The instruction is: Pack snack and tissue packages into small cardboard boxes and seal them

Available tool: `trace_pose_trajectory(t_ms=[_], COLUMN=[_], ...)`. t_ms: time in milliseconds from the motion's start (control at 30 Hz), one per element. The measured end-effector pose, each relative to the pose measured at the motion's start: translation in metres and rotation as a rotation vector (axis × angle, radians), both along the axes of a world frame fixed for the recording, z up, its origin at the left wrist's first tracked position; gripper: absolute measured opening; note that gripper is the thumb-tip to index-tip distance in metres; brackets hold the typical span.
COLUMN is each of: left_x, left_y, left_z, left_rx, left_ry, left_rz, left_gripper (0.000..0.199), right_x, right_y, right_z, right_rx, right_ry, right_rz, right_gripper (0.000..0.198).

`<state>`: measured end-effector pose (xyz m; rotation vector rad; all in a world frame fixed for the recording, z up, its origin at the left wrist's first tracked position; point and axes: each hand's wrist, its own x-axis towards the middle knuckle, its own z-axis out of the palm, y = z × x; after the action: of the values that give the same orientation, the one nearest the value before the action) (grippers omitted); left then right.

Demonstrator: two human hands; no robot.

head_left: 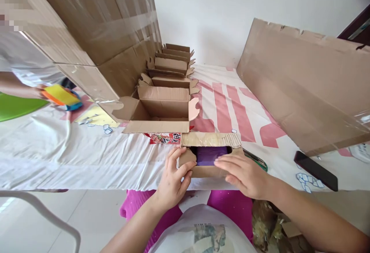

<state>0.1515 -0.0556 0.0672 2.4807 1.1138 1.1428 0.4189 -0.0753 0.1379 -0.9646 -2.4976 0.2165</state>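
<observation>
A small cardboard box (206, 171) stands at the table's front edge, its top open. Inside it lies something purple (212, 156), which I cannot make out further. My left hand (176, 176) grips the box's left end, its fingers bent over the left end flap. At the other end my right hand (245, 174) holds the box, with its fingers laid over the right flap and the thumb low at the front. The long back flap (208, 139) stands up. A red printed packet (164, 138) lies just behind the box, partly hidden.
Several open cardboard boxes (164, 108) run back in a row beside a tall carton wall (121, 45). Another large carton (306, 83) stands right. A phone (316, 171), small stickers (309, 180) and a green-edged tool (257, 160) lie nearby. A co-worker's hand (43, 92) holds colourful rolls (62, 96) at left.
</observation>
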Motion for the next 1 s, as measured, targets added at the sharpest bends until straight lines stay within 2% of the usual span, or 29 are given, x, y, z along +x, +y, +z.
trace_pose_trajectory(t_ms=[67, 167, 300, 400, 500, 600, 700, 833, 900, 1000], left_x=[0.000, -0.001, -0.003, -0.002, -0.001, 0.001, 0.002, 0.003, 0.004, 0.005], left_y=[-0.001, -0.002, -0.003, -0.003, -0.004, -0.005, -0.007, -0.008, -0.008, -0.009], left_z=[-0.003, -0.005, -0.008, -0.010, -0.013, -0.016, -0.018, -0.018, -0.017, -0.014], left_rx=[-0.015, -0.032, -0.042, -0.042, -0.025, -0.009, -0.003, -0.005, -0.005, 0.018], left_ry=[-0.023, -0.041, -0.053, -0.071, -0.093, -0.115, -0.126, -0.117, -0.107, -0.072], left_rz=[0.002, -0.006, -0.013, -0.009, -0.005, 0.011, 0.027, 0.040, 0.048, 0.048], left_gripper=[0.033, 0.033, 0.032, 0.031, 0.033, 0.035, 0.036, 0.035, 0.035, 0.038], right_x=[-0.010, -0.014, -0.007, 0.002, 0.006, 0.006, 0.002, -0.004, -0.005, -0.005], right_y=[0.009, 0.024, 0.038, 0.045, 0.051, 0.053, 0.055, 0.062, 0.066, 0.070], right_z=[-0.005, -0.006, 0.009, 0.014, 0.008, 0.003, 0.003, 0.000, -0.005, -0.014], right_rx=[-0.028, -0.004, 0.100, 0.130, 0.082, -0.027, -0.086, -0.095, -0.099, -0.103], right_ry=[-0.170, -0.358, -0.430, -0.466, -0.536, -0.610, -0.692, -0.787, -0.818, -0.795], right_rz=[-0.013, -0.125, -0.265, -0.318, -0.304, -0.313, -0.275, -0.193, -0.179, -0.184], right_gripper=[0.042, 0.045, 0.046, 0.058, 0.071, 0.075, 0.069, 0.059, 0.045, 0.013])
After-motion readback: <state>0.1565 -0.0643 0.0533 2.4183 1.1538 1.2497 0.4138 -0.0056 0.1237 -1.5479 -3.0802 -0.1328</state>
